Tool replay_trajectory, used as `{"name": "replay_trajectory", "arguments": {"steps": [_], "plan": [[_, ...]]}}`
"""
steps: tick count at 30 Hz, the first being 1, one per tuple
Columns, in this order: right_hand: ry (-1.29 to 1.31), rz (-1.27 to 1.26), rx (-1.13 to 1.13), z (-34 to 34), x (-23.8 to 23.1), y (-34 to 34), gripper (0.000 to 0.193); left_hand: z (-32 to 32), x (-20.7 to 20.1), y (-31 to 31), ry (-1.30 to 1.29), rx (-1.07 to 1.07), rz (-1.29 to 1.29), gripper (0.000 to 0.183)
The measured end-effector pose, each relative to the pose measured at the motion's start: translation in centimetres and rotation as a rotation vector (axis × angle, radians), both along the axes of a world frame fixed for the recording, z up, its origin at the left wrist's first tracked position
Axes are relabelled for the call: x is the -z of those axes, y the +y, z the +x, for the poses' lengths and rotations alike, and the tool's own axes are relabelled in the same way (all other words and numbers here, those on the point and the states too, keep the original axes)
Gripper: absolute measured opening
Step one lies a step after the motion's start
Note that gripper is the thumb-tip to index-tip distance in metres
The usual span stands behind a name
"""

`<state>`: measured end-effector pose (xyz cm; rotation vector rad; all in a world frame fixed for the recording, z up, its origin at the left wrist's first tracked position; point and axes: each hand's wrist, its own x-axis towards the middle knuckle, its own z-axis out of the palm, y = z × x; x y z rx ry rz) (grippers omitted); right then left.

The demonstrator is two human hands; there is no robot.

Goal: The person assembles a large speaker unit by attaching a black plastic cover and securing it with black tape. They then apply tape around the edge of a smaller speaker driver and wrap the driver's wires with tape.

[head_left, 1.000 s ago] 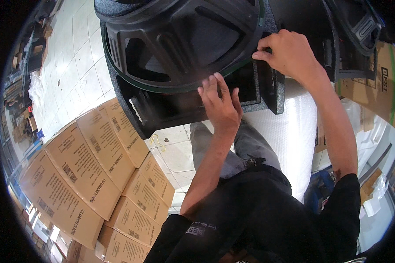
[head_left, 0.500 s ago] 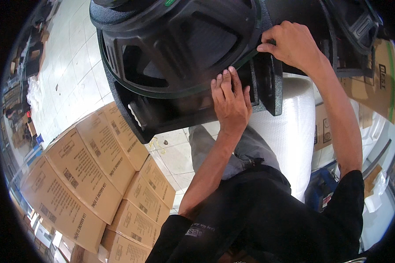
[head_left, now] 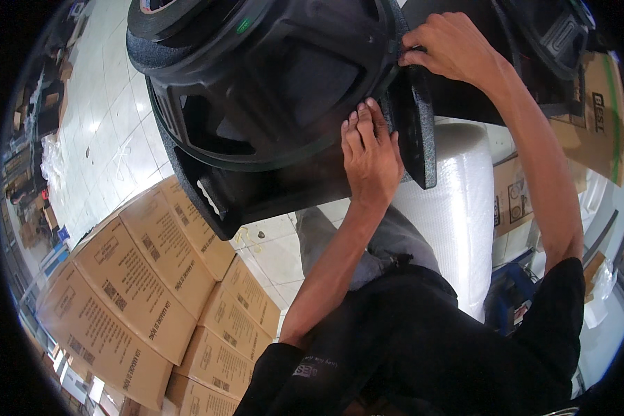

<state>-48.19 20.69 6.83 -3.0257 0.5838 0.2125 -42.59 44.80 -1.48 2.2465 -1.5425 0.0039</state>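
Observation:
A big black speaker driver (head_left: 277, 76) rests basket-up on a black speaker cabinet (head_left: 295, 194) in front of me. A thin dark strip (head_left: 256, 165) runs along the driver's rim. My left hand (head_left: 373, 156) lies with its fingers stretched out, the tips touching the near right part of that rim. Farther along to the right, my right hand (head_left: 457, 52) pinches the strip between thumb and forefinger at the rim. The pinched bit is mostly hidden by the fingers. On top of the driver sits a black ring-shaped roll (head_left: 145, 24), cut off by the picture's edge.
Stacked brown cartons (head_left: 145, 270) stand at the lower left. A white roll of bubble wrap (head_left: 454, 208) is beside the cabinet on the right. Another black driver (head_left: 558, 52) is at the upper right, with a cardboard box (head_left: 600, 118) beyond it. Tiled floor (head_left: 111, 132) shows at left.
The driver and cabinet have shifted slightly left in view. My right hand has moved a little up along the rim; my left fingertips have shifted slightly right and stay on it.

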Motion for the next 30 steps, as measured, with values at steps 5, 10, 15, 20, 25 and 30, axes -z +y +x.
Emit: {"name": "replay_trajectory", "arguments": {"steps": [5, 10, 15, 20, 25, 30], "plan": [[0.084, 0.01, -0.005, 1.0, -0.4, -0.9, 0.019, -0.3, -0.1, -1.5, -0.009, 0.023, 0.062, 0.066], [0.05, -0.035, -0.149, 1.6, -0.8, -1.6, 0.023, -0.5, -0.2, -3.2, -0.07, 0.022, 0.097, 0.068], [-0.093, -0.058, -0.238, 2.0, 0.1, -2.0, 0.024, -0.7, -0.3, -5.0, -0.055, 0.011, 0.06, 0.066], [-0.084, -0.115, -0.256, 2.3, 0.6, -2.8, 0.028, -0.6, -0.7, -6.7, -0.074, 0.006, 0.107, 0.065], [-0.155, -0.173, -0.35, 2.7, 1.1, -3.8, 0.028, 0.0, -1.1, -7.8, -0.05, 0.028, 0.09, 0.068], [-0.2, -0.189, -0.442, 2.8, 1.7, -4.4, 0.025, 0.3, -1.4, -8.6, -0.057, 0.032, 0.102, 0.072]]}}
